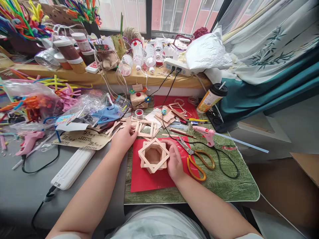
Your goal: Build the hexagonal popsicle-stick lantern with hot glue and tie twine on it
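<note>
A hollow box of stacked craft sticks (pixel 142 157), its square layers turned against each other into a star shape, stands on a red sheet (pixel 142 182). My right hand (pixel 175 160) is closed round the right side of this box, fingers curved along its wall. To the upper left, my left hand (pixel 124 137) is at the pile of loose craft sticks (pixel 149 128). Its fingers are bent together over a stick, with their tips partly hidden. Several sticks near it are joined into square frames.
Right of the box lie scissors (pixel 199 159) with orange handles and a pink glue gun (pixel 208 134) holding a long glue stick. Its black cord loops over the green mat (pixel 231 189). A drink cup (pixel 211 96) stands behind. Left are a power strip (pixel 73 169) and sandpaper (pixel 82 137).
</note>
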Demonstrator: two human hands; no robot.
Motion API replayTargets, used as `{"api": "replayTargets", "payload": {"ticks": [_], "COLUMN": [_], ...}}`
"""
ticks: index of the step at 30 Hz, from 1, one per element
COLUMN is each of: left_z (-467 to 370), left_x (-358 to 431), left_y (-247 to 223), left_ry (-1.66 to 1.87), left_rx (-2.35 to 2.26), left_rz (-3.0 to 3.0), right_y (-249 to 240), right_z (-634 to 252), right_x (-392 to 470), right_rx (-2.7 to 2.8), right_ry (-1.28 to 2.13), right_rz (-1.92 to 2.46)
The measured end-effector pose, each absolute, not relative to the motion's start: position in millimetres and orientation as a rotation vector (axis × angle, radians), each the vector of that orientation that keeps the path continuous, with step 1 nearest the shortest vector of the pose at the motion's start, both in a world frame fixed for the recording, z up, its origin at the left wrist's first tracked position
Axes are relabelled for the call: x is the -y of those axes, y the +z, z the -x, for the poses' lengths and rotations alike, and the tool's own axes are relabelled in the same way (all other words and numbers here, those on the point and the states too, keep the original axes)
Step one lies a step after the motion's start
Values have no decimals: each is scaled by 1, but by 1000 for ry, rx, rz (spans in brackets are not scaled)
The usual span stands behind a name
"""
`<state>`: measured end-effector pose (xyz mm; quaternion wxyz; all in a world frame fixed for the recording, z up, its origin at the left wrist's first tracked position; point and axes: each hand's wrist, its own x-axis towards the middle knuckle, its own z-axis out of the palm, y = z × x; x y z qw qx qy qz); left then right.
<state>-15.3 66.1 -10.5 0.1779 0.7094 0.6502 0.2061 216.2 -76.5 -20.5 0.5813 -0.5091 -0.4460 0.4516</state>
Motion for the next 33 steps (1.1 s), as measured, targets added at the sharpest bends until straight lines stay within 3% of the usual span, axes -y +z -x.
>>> {"api": "replayTargets", "payload": {"ticks": [15, 25, 30, 33], "left_z": [19, 24, 28, 27], "left_x": [-60, -57, -63, -67], "left_y": [-1, -3, -10, -16], "left_ry": [1337, 1310, 1361, 1383], "left_rx": [-1235, -1303, -1365, -1283], "left_rz": [-1270, -1423, -1457, -1314], "right_y": [-24, -18, 7, 28], "right_z": [-219, -228, -241, -262], "right_x": [71, 68, 62, 31], "right_rx": [1006, 980, 1074, 1258], "right_ry": [934, 791, 723, 854], "right_rz": [1197, 1200, 1179, 1257]}}
